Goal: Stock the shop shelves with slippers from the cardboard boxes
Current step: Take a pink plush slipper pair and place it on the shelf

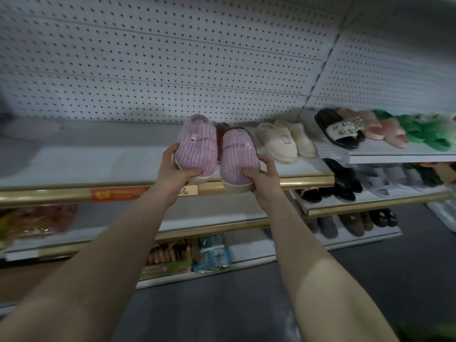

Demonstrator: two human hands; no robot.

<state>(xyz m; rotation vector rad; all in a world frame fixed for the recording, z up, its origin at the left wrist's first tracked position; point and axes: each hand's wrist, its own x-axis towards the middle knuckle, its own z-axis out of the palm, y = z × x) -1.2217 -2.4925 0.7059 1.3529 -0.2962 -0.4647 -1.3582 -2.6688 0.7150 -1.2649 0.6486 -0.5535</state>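
Dark reddish thing (221, 130) behind was mostly hidden, couldn't ID. Left hand (176, 169) gripped left pink slipper (197, 146), right hand (261, 180) w/ fingers curled round right pink slipper (238, 156); cream slippers (283, 141) just beside.

Ribbed plush pink slippers (217, 154); glossy gold metal shelf edge (306, 180)

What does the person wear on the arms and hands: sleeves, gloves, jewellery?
Nothing visible. The left hand and right hand have no gloves or rings. The left forearm and right forearm show no sleeve, watch or bracelet.
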